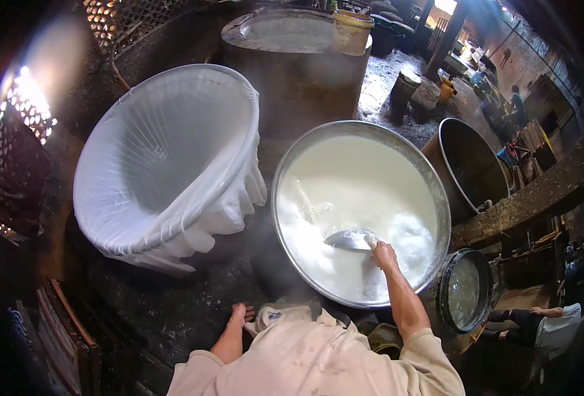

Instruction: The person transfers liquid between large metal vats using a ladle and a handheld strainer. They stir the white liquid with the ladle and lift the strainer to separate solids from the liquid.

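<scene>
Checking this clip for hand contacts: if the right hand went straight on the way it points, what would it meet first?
Beyond its scoop, the right hand would probably meet the white liquid in the tub, though depth is unclear.

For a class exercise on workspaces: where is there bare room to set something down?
Dark floor looks mostly bare between the cloth-lined vat, wooden boards and left hand. Crowded: the right, where the milky vat, steel drum and black-rimmed tub stand close.
</scene>
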A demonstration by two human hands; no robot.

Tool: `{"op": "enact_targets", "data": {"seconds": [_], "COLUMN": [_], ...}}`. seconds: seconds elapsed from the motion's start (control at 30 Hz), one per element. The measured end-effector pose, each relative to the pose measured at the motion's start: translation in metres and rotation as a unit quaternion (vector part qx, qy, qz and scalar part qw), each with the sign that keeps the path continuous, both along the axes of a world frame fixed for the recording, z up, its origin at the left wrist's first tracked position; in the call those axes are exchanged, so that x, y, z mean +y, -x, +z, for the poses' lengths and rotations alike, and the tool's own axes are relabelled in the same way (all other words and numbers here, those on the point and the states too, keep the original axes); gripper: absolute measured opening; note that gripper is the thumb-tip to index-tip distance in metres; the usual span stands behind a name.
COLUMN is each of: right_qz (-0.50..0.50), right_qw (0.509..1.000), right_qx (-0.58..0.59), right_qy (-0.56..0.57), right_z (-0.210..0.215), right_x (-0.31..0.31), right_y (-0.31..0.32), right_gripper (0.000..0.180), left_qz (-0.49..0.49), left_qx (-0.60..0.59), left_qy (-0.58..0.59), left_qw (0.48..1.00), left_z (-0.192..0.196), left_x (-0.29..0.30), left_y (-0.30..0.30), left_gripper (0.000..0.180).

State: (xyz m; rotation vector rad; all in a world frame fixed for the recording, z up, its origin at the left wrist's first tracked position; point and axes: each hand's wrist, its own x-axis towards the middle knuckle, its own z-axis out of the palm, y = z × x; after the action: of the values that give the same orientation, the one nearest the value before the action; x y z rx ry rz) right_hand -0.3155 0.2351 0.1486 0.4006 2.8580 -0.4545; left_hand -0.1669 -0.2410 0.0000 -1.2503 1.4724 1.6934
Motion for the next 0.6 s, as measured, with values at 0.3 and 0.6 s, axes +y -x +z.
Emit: {"op": "enact_targets", "data": {"seconds": [0.3,0.6], "right_qz": [-0.022,0.007], "right_qw": [1.0,0.998], "right_qx": [0.0,0.065], "right_qy": [-0.019,0.018], "right_z": [0.028,0.183], "right_x": [0.085,0.148], "right_y": [-0.096,-0.117], "right_gripper": [0.023,0.03], "left_qz": [-0.064,-0.053], "left_qx": [0.058,0.021], "left_qy": [-0.004,0.0], "left_qw": [0.996,0.998], "left_z": [0.016,0.003], "left_x": [0.062,0.087], "left_y": [0.013,-0.03], "left_gripper": [0.037,0.042]}}
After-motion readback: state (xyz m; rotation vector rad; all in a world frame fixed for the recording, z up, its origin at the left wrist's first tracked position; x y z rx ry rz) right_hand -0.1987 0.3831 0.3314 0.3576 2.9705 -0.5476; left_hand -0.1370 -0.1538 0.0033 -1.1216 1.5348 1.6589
